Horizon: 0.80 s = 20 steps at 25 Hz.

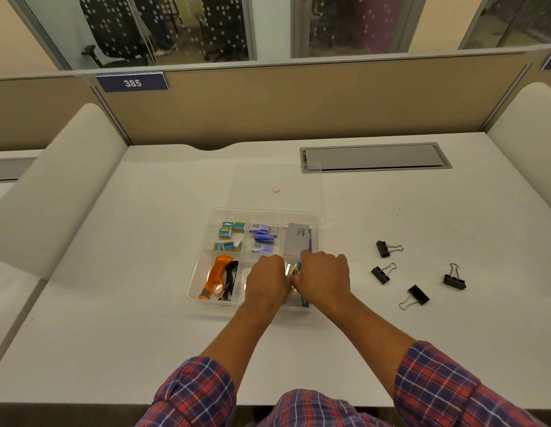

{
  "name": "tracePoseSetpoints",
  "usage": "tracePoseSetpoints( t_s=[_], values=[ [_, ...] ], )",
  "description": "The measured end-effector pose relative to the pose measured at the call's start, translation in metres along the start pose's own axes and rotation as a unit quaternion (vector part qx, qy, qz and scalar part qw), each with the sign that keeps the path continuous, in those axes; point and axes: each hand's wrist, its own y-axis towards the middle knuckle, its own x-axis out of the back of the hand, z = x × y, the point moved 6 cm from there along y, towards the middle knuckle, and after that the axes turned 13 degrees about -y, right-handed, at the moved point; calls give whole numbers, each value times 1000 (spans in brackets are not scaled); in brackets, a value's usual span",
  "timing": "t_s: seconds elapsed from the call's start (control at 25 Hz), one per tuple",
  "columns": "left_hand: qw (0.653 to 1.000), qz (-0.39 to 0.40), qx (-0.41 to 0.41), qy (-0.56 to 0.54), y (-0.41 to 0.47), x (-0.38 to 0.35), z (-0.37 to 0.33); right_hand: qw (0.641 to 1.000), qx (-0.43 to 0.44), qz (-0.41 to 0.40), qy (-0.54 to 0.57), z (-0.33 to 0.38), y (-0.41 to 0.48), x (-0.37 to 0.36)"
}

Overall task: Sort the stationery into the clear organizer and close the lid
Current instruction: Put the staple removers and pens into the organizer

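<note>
The clear organizer (197, 274) sits mid-table with its clear lid (298, 180) lying open flat behind it. Teal packets (229, 237) fill the back left compartment and blue packets (261, 237) the back middle one. A grey box (295, 241) lies at the back right. An orange tool (217, 275) and a black one (231, 280) lie in the front left. My left hand (266, 280) and my right hand (326, 275) meet over the front right compartment. With curled fingers they pinch a small colourful stationery bundle (295, 268) between them, and most of it is hidden.
Several black binder clips (388, 248) lie scattered on the white table to the right of the organizer. A grey cable hatch (375, 157) is set into the table at the back right. Beige partition panels (268, 103) close off the back and sides.
</note>
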Motion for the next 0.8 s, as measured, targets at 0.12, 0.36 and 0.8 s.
tracePoseSetpoints(
  t_s=[0.12,0.36,0.8],
  values=[
    [1000,6,-4,-27,3,0,6,998,12,-5,-68,6,-4,1],
    [995,-49,-69,-58,-6,10,5,998,19,-30,-52,7,-10,-7],
    [968,-95,-233,-17,-7,9,-33,992,40,-114,35,-36,-16,-13]
  ],
)
